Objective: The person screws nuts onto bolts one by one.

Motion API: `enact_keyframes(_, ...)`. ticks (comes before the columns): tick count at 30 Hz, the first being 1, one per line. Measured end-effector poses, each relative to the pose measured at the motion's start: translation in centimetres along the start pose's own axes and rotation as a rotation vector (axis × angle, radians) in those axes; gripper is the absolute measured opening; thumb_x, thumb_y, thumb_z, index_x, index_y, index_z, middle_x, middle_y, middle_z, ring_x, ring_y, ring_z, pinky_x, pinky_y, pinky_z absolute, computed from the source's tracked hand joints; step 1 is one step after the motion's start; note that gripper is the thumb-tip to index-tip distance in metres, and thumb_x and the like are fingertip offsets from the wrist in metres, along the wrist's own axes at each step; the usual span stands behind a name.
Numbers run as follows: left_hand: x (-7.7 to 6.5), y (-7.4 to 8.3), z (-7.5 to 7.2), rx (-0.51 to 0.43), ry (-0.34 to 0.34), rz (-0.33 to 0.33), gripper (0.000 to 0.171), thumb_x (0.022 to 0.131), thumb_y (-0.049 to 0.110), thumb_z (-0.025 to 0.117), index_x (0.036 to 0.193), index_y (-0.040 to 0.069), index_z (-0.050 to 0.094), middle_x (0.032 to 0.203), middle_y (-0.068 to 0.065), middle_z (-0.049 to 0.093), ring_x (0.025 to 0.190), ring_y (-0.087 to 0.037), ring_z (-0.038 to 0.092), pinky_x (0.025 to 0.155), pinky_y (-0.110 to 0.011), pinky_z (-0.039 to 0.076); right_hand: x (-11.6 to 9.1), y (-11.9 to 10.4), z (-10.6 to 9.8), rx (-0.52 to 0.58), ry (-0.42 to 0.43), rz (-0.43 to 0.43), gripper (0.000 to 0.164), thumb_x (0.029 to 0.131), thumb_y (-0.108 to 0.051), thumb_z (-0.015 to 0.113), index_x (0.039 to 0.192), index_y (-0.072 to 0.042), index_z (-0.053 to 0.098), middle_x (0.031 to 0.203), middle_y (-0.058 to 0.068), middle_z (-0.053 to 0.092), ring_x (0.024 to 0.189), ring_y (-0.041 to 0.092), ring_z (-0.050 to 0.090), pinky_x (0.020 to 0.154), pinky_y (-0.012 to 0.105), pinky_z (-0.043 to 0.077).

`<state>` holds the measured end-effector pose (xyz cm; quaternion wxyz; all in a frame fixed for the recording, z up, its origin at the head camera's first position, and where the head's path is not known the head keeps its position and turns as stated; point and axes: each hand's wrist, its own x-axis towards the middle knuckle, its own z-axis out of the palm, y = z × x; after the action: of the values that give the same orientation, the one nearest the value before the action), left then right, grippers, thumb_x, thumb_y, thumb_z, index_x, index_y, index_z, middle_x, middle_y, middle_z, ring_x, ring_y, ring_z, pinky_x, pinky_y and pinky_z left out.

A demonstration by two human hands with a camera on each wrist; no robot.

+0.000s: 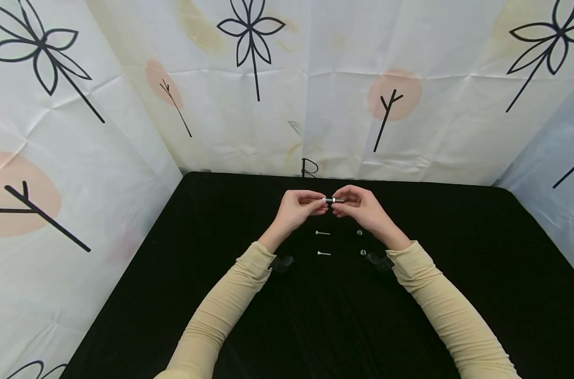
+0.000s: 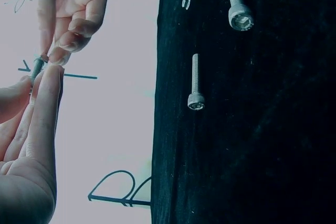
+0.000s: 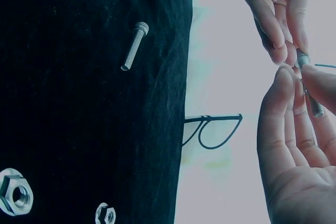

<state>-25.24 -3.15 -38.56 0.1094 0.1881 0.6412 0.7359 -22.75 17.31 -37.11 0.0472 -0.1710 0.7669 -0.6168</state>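
Above the far part of the black table, my left hand point(image 1: 297, 208) pinches a socket-head bolt point(image 1: 329, 200) by its head end between thumb and fingers. The bolt lies roughly level, its threaded end pointing right. My right hand point(image 1: 365, 210) has its thumb and fingertips round a small nut point(image 1: 334, 200) on the shank; fingers partly cover it. In the right wrist view the bolt's threaded tip point(image 3: 317, 110) sticks out past the right thumb. The bolt's head is mostly hidden by the left fingers.
Two more socket-head bolts, a far bolt point(image 1: 323, 232) and a near bolt point(image 1: 324, 253), lie on the black cloth point(image 1: 277, 316). To their right lie two flanged nuts, a far nut point(image 1: 359, 232) and a near nut point(image 1: 363, 252). A patterned curtain point(image 1: 339, 126) hangs behind the table.
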Motion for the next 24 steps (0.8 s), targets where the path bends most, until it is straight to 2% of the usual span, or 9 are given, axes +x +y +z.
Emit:
enact_keyframes(3, -0.01, 0.11, 0.05, 0.009, -0.001, 0.004, 0.022, 0.09, 0.001, 0.064, 0.108, -0.012, 0.065, 0.096, -0.022, 0.069, 0.086, -0.026, 0.07, 0.08, -0.04, 0.058, 0.09, -0.01, 0.03, -0.031, 0.009, 0.014, 0.026, 0.095, -0.015, 0.062, 0.111, 0.007, 0.059, 0.105, 0.03, 0.061, 0.09, 0.038, 0.064, 0.079, 0.045, 0.057)
enact_keyframes(7, -0.02, 0.16, 0.09, 0.023, -0.002, 0.002, 0.025, 0.091, 0.004, 0.064, 0.109, -0.013, 0.064, 0.098, -0.023, 0.069, 0.088, -0.03, 0.069, 0.082, -0.043, 0.057, 0.23, 0.18, 0.01, -0.053, 0.014, 0.051, 0.034, 0.099, -0.025, 0.057, 0.11, 0.007, 0.061, 0.104, 0.033, 0.06, 0.087, 0.032, 0.065, 0.076, 0.039, 0.059)
enact_keyframes(9, -0.02, 0.11, 0.1, 0.024, 0.0, -0.006, 0.024, 0.091, 0.004, 0.065, 0.108, -0.012, 0.065, 0.099, -0.023, 0.069, 0.088, -0.03, 0.069, 0.082, -0.042, 0.057, 0.24, 0.28, 0.0, -0.029, 0.011, 0.05, 0.036, 0.099, -0.025, 0.056, 0.114, 0.008, 0.059, 0.104, 0.034, 0.06, 0.088, 0.032, 0.065, 0.076, 0.037, 0.059)
enact_keyframes(12, -0.02, 0.04, 0.1, 0.02, 0.007, -0.017, 0.022, 0.09, 0.003, 0.065, 0.107, -0.011, 0.066, 0.098, -0.022, 0.069, 0.088, -0.029, 0.07, 0.08, -0.04, 0.058, 0.11, 0.31, -0.03, 0.016, 0.005, 0.023, 0.034, 0.097, -0.019, 0.059, 0.118, 0.008, 0.054, 0.106, 0.032, 0.06, 0.09, 0.036, 0.064, 0.078, 0.04, 0.058)
enact_keyframes(17, -0.06, 0.05, 0.12, 0.007, 0.015, -0.016, 0.02, 0.09, 0.001, 0.064, 0.106, -0.011, 0.066, 0.096, -0.02, 0.07, 0.085, -0.025, 0.07, 0.078, -0.037, 0.059, -0.09, 0.17, -0.13, 0.019, -0.008, -0.007, 0.029, 0.094, -0.01, 0.063, 0.115, 0.009, 0.055, 0.107, 0.028, 0.062, 0.093, 0.04, 0.063, 0.082, 0.047, 0.056)
enact_keyframes(20, -0.06, 0.07, 0.19, 0.005, 0.005, -0.003, 0.022, 0.091, 0.001, 0.064, 0.108, -0.012, 0.065, 0.096, -0.021, 0.069, 0.086, -0.025, 0.07, 0.079, -0.038, 0.059, -0.12, 0.07, -0.18, -0.035, 0.008, 0.023, 0.028, 0.096, -0.016, 0.061, 0.111, 0.007, 0.06, 0.102, 0.026, 0.064, 0.089, 0.035, 0.065, 0.079, 0.045, 0.057)
enact_keyframes(24, -0.14, -0.02, 0.23, 0.008, 0.004, 0.007, 0.024, 0.091, 0.002, 0.063, 0.11, -0.014, 0.064, 0.096, -0.022, 0.069, 0.087, -0.026, 0.07, 0.079, -0.039, 0.058, -0.19, 0.15, -0.22, -0.062, 0.0, 0.073, 0.035, 0.099, -0.025, 0.056, 0.112, 0.007, 0.06, 0.098, 0.025, 0.064, 0.083, 0.027, 0.066, 0.073, 0.037, 0.059)
